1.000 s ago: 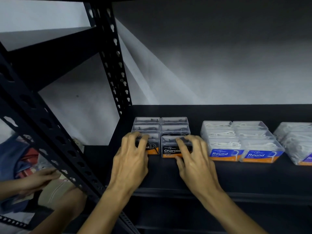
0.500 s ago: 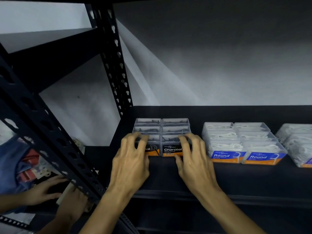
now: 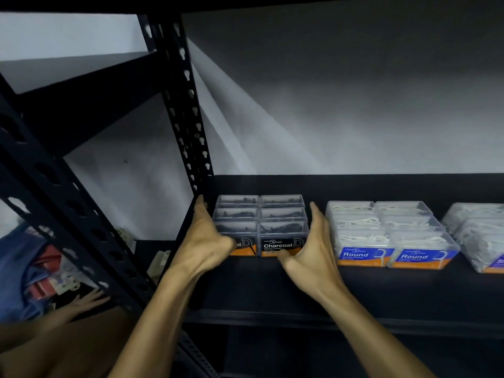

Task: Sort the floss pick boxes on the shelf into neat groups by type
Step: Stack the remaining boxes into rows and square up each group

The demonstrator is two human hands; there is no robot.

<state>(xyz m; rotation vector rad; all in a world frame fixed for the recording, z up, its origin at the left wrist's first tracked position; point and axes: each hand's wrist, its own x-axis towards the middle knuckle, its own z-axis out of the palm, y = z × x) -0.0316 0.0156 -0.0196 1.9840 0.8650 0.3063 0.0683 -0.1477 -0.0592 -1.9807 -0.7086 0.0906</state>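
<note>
Several clear boxes of black Charcoal floss picks [image 3: 282, 214] stand in a tight two-wide block at the left of the black shelf [image 3: 272, 293]. My left hand [image 3: 210, 238] lies flat against the block's left side, fingers straight and pointing back. Flat against the block's right side is my right hand [image 3: 316, 252], its thumb at the front label. Neither hand wraps around a box. To the right stands a block of blue-labelled Round floss pick boxes [image 3: 381, 233] with white picks. A third group of white-pick boxes [image 3: 480, 238] is cut off by the right edge.
A black perforated upright post [image 3: 182, 105] rises just left of my left hand. A slanted brace [image 3: 68, 214] crosses the lower left. Behind it, another person's hand [image 3: 84, 301] rests by blue and red items. A grey wall backs the shelf.
Both hands have come off the top front of the Charcoal boxes and moved out to the block's left and right sides, palms facing in. The other person's hand has shifted lower.
</note>
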